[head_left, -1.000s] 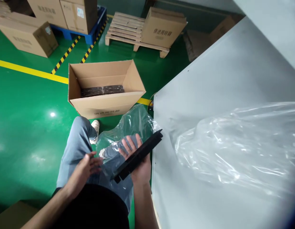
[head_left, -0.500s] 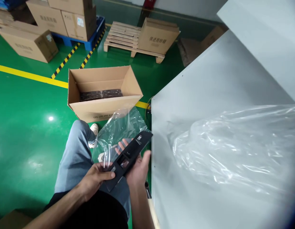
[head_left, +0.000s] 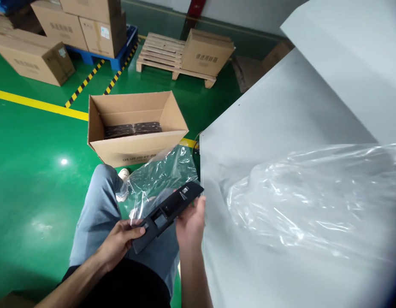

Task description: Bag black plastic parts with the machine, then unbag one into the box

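Note:
A long black plastic trim panel (head_left: 168,210) with rectangular cutouts is tilted across my lap, its right end higher. My left hand (head_left: 121,237) is closed on its lower left end, the thumb lying on the top face. Around the right end, my right hand (head_left: 192,220) grips from below and the side; some of its fingers are hidden behind the panel. A clear plastic bag (head_left: 162,171) hangs just beyond the panel, its lower edge by my left fingers. Whether those fingers also pinch the bag is hidden.
An open carton (head_left: 137,147) with stacked dark wrapped pieces (head_left: 134,129) stands on the green floor ahead. To my right is a grey-white table (head_left: 249,273) with crumpled clear plastic sheeting (head_left: 300,201). A wooden pallet (head_left: 162,53) and stacked cartons (head_left: 58,25) are farther back.
My right hand has shifted from lying open under the panel to gripping its right end. The panel has turned slightly flatter and moved a little left.

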The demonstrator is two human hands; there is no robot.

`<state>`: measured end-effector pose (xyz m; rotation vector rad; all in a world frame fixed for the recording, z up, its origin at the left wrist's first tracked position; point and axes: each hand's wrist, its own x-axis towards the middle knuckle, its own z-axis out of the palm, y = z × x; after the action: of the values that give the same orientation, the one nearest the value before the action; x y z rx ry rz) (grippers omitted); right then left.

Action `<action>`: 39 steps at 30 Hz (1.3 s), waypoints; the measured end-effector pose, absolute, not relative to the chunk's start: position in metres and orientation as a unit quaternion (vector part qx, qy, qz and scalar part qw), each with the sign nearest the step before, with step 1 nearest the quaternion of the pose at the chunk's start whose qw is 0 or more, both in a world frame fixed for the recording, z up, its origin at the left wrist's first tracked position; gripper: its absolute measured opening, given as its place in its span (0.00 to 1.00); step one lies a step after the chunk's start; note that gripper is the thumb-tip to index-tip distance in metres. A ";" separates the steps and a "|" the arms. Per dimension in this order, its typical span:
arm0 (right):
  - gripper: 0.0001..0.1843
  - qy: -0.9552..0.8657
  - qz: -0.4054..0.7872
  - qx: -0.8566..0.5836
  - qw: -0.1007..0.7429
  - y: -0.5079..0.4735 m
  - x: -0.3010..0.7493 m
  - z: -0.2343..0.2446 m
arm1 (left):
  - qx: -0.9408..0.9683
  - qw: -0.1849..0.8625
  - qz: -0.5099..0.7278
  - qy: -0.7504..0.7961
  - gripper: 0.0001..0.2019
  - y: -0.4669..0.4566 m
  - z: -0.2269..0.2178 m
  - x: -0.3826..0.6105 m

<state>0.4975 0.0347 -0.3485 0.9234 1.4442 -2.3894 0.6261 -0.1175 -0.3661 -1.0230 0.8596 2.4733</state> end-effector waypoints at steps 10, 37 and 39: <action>0.27 0.571 -0.759 0.312 -0.019 0.042 0.480 -0.352 | -0.380 0.166 0.858 0.303 0.26 -0.128 -0.371 0.634; 0.28 0.550 -0.781 0.288 -0.063 0.062 0.477 -0.385 | -0.340 0.155 0.871 0.319 0.22 -0.127 -0.374 0.626; 0.32 0.505 -0.820 0.269 0.008 0.058 0.489 -0.383 | -0.332 0.154 0.871 0.328 0.22 -0.127 -0.376 0.626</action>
<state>0.4892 0.0581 -0.3826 0.8412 1.5791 -2.5621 0.6255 -0.1270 -0.3764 -0.9522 0.9390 2.4963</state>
